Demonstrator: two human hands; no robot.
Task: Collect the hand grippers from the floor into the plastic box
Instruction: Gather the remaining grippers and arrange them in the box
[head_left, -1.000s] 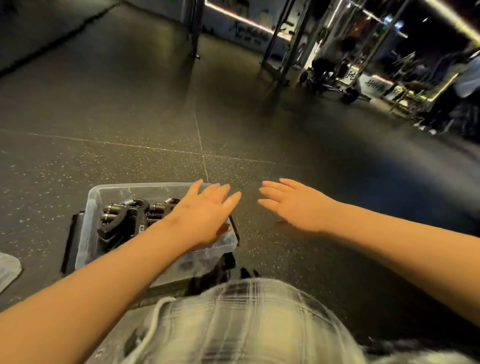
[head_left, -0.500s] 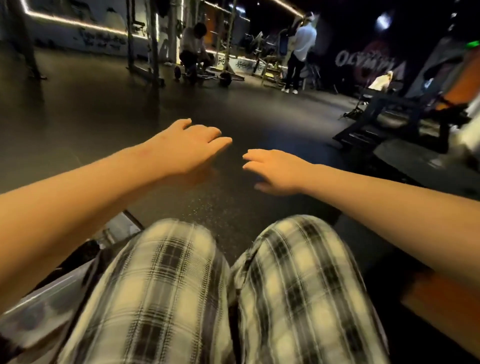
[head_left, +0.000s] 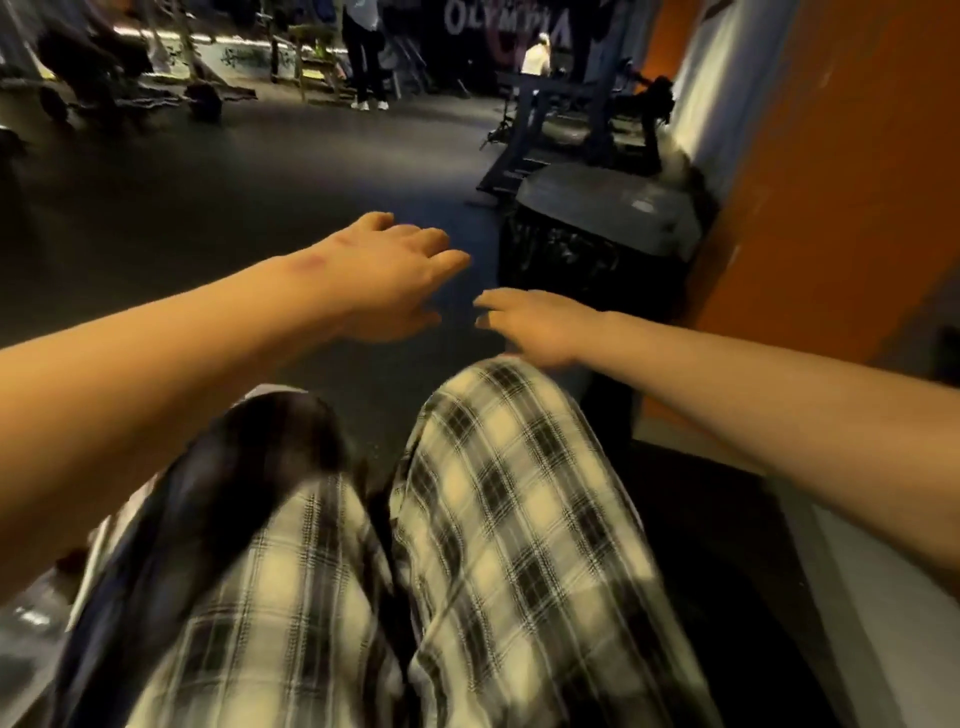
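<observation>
head view: left hand (head_left: 400, 270) and right hand (head_left: 535, 325) both stretched forward over the knees, palms down, fingers loose and slightly spread. neither has hold of anything. fingertips of the two are near each other, not touching.

hand grippers: none in view. plastic box: not clearly in view; a pale blurred patch at the lower left edge might be it, cannot tell.

surroundings: dark floor (head_left: 260, 197), plaid trousers (head_left: 493, 493) in the foreground, black bin (head_left: 587, 244) with a grey lid just beyond the right hand, orange wall (head_left: 841, 182) behind it.

judgement: search step, nothing picked up at this moment.

risks:
- dim light and a dark floor; a dark gripper would be easy to overlook, so one could be left behind.
- frame is smeared, which suggests a quick head turn; a fast scan could skip a piece.
- right hand is close to the bin; a reach made without looking could knock it.
- box is out of sight, so a blind drop could miss it.
</observation>
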